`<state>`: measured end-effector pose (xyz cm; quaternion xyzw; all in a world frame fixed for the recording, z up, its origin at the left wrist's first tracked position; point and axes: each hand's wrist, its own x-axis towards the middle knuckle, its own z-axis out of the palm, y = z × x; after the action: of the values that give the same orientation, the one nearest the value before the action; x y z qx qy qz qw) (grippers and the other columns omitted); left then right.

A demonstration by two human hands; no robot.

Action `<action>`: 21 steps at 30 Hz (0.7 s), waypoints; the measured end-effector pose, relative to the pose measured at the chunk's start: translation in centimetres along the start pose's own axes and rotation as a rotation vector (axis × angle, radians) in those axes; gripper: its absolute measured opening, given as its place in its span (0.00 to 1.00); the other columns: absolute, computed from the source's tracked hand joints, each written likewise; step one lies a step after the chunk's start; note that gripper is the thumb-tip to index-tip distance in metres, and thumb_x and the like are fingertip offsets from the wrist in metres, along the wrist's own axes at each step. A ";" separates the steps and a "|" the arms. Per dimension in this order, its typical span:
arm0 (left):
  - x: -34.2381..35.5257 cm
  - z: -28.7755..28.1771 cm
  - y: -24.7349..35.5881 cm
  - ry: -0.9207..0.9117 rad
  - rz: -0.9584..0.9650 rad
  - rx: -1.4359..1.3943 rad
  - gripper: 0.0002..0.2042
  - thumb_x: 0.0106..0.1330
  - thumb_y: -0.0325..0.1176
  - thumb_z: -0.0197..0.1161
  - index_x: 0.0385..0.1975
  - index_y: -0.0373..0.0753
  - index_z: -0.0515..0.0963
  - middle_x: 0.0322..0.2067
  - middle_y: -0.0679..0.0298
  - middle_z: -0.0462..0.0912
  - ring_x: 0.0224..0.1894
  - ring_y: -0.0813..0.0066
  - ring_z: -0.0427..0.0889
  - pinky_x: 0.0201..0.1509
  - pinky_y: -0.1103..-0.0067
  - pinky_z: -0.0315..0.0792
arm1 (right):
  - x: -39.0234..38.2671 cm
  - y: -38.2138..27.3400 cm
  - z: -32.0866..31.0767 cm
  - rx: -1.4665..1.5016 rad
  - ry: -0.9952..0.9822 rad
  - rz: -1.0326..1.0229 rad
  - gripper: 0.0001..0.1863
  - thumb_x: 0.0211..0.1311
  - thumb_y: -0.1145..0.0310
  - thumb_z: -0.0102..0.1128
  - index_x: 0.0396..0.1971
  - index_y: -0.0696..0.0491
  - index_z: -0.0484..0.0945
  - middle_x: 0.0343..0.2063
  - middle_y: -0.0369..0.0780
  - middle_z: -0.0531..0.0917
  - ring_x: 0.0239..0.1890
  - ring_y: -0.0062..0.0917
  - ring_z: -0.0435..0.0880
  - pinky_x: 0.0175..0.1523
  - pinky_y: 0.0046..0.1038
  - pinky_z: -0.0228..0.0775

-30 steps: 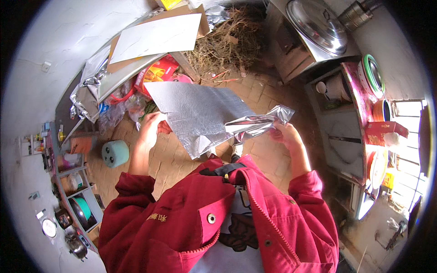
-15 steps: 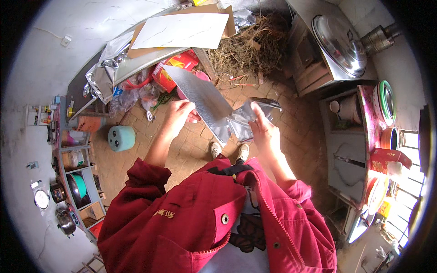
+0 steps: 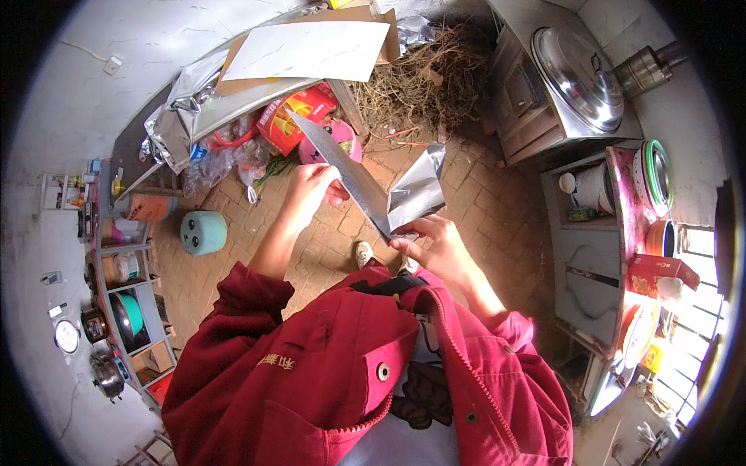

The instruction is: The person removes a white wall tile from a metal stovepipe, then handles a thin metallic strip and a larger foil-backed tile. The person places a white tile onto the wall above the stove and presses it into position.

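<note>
A silver foil sheet (image 3: pixel 351 175) hangs in front of me at a slant, its far corner pointing up and to the left. Its near end is bent, and a shiny flap (image 3: pixel 417 188) stands up on the right. My left hand (image 3: pixel 309 193) is closed in a pinch at the sheet's left edge. Down at the bend, my right hand (image 3: pixel 437 242) grips the near end between thumb and fingers. Below the sheet, my shoes show partly on the brick floor (image 3: pixel 482 202).
Ahead, a white marble-patterned panel (image 3: pixel 311 50) lies on cardboard over a table, with crumpled foil (image 3: pixel 175 128) beside it. Dry twigs (image 3: pixel 435 81) are heaped near a metal stove (image 3: pixel 579 78). A teal stool (image 3: pixel 203 232) stands left; a cabinet (image 3: pixel 590 264) stands right.
My right hand has moved down and left from the crumpled flap to the bend. The flap now stands straighter and smoother. My left hand has stayed nearly in place, a little higher.
</note>
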<state>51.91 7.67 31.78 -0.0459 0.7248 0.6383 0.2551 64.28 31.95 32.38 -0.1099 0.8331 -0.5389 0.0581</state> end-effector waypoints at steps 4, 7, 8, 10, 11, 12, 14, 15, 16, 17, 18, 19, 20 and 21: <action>0.0 0.8 0.1 0.016 -0.011 0.001 0.12 0.66 0.35 0.54 0.29 0.33 0.79 0.26 0.60 0.84 0.26 0.73 0.84 0.29 0.82 0.76 | 0.0 0.2 0.8 0.098 0.004 0.013 0.11 0.56 0.65 0.67 0.32 0.58 0.83 0.27 0.43 0.81 0.30 0.30 0.81 0.38 0.30 0.73; 0.1 0.6 -0.3 0.019 -0.003 0.004 0.11 0.66 0.34 0.54 0.28 0.33 0.79 0.26 0.60 0.83 0.26 0.74 0.84 0.29 0.82 0.76 | -0.1 1.7 1.2 0.205 -0.005 0.031 0.08 0.58 0.70 0.64 0.32 0.59 0.81 0.27 0.41 0.79 0.29 0.25 0.79 0.36 0.28 0.72; 0.0 0.6 -0.3 0.013 -0.001 0.008 0.11 0.66 0.34 0.54 0.28 0.32 0.78 0.26 0.60 0.83 0.26 0.74 0.84 0.29 0.82 0.76 | -0.1 2.2 1.2 0.200 0.008 0.042 0.08 0.59 0.70 0.64 0.32 0.60 0.81 0.27 0.41 0.79 0.29 0.26 0.79 0.36 0.28 0.71; -0.1 0.5 -0.2 0.000 0.002 0.018 0.11 0.65 0.34 0.55 0.28 0.32 0.78 0.26 0.59 0.83 0.26 0.74 0.84 0.28 0.82 0.76 | 0.0 2.5 1.1 0.177 0.027 0.068 0.07 0.61 0.71 0.61 0.33 0.61 0.78 0.28 0.43 0.77 0.29 0.28 0.79 0.36 0.29 0.71; -0.1 0.3 -0.4 -0.004 -0.002 0.020 0.11 0.66 0.34 0.55 0.28 0.32 0.78 0.26 0.59 0.83 0.26 0.73 0.84 0.28 0.82 0.76 | 0.1 2.7 1.1 0.177 0.037 0.058 0.07 0.61 0.71 0.60 0.33 0.61 0.77 0.28 0.43 0.77 0.30 0.29 0.79 0.36 0.29 0.71; 0.0 0.1 -0.8 -0.008 -0.006 0.023 0.11 0.66 0.34 0.55 0.28 0.32 0.78 0.26 0.59 0.83 0.25 0.73 0.84 0.28 0.82 0.76 | 0.1 2.9 1.2 0.177 0.047 0.049 0.07 0.62 0.71 0.60 0.33 0.60 0.76 0.28 0.43 0.77 0.30 0.30 0.79 0.36 0.29 0.71; 0.0 -0.2 -0.9 0.008 -0.004 0.019 0.11 0.66 0.34 0.55 0.28 0.32 0.78 0.25 0.59 0.82 0.25 0.73 0.84 0.27 0.82 0.77 | 0.2 3.0 0.8 0.110 0.068 0.082 0.07 0.63 0.72 0.58 0.35 0.61 0.74 0.31 0.48 0.78 0.33 0.37 0.81 0.37 0.32 0.71; -0.3 -0.3 -1.0 0.030 0.000 0.013 0.11 0.66 0.34 0.55 0.28 0.32 0.78 0.25 0.60 0.82 0.24 0.73 0.84 0.27 0.82 0.77 | 0.2 4.2 1.1 0.075 0.133 0.126 0.08 0.63 0.72 0.57 0.36 0.61 0.73 0.31 0.50 0.79 0.34 0.40 0.81 0.38 0.33 0.71; -0.6 -0.4 -0.9 0.050 0.005 0.010 0.11 0.65 0.34 0.55 0.28 0.32 0.78 0.25 0.60 0.82 0.24 0.72 0.83 0.26 0.82 0.77 | 0.2 6.6 1.6 0.042 0.202 0.171 0.08 0.64 0.71 0.57 0.36 0.61 0.73 0.32 0.52 0.79 0.35 0.43 0.81 0.39 0.35 0.71; -0.6 -1.0 -1.2 0.073 0.003 0.013 0.11 0.66 0.34 0.55 0.28 0.32 0.77 0.25 0.60 0.82 0.24 0.72 0.84 0.26 0.82 0.77 | 0.5 7.7 1.5 0.006 0.271 0.216 0.09 0.64 0.71 0.56 0.37 0.61 0.73 0.33 0.53 0.79 0.37 0.45 0.81 0.40 0.36 0.71; -0.6 -1.9 -1.8 0.097 0.002 0.014 0.12 0.67 0.35 0.55 0.29 0.31 0.77 0.25 0.60 0.82 0.24 0.72 0.84 0.26 0.82 0.77 | 0.5 8.6 1.0 0.009 0.300 0.282 0.10 0.65 0.69 0.55 0.39 0.61 0.72 0.34 0.56 0.79 0.39 0.51 0.80 0.42 0.39 0.71; -0.7 -2.7 -2.3 0.126 0.001 0.013 0.12 0.67 0.35 0.55 0.29 0.31 0.77 0.25 0.59 0.82 0.24 0.73 0.84 0.26 0.82 0.78 | 0.4 10.3 0.8 -0.026 0.373 0.274 0.10 0.65 0.68 0.54 0.38 0.59 0.73 0.31 0.55 0.79 0.37 0.52 0.80 0.41 0.40 0.71; -1.0 -3.1 -1.8 0.159 0.004 -0.009 0.12 0.67 0.35 0.56 0.28 0.31 0.77 0.24 0.59 0.81 0.24 0.72 0.84 0.26 0.82 0.77 | -0.1 14.3 1.0 -0.043 0.429 0.329 0.09 0.66 0.68 0.54 0.37 0.59 0.73 0.29 0.53 0.80 0.34 0.47 0.81 0.38 0.38 0.72; -1.1 -3.8 -2.0 0.178 0.012 -0.033 0.12 0.67 0.36 0.55 0.27 0.33 0.77 0.24 0.60 0.81 0.24 0.71 0.84 0.26 0.81 0.77 | -0.6 18.4 1.0 -0.062 0.478 0.380 0.08 0.66 0.68 0.54 0.35 0.59 0.74 0.26 0.51 0.80 0.31 0.43 0.82 0.36 0.36 0.73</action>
<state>52.45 3.38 30.72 -0.1022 0.7342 0.6453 0.1850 62.86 38.48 15.25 0.1760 0.8448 -0.5035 -0.0432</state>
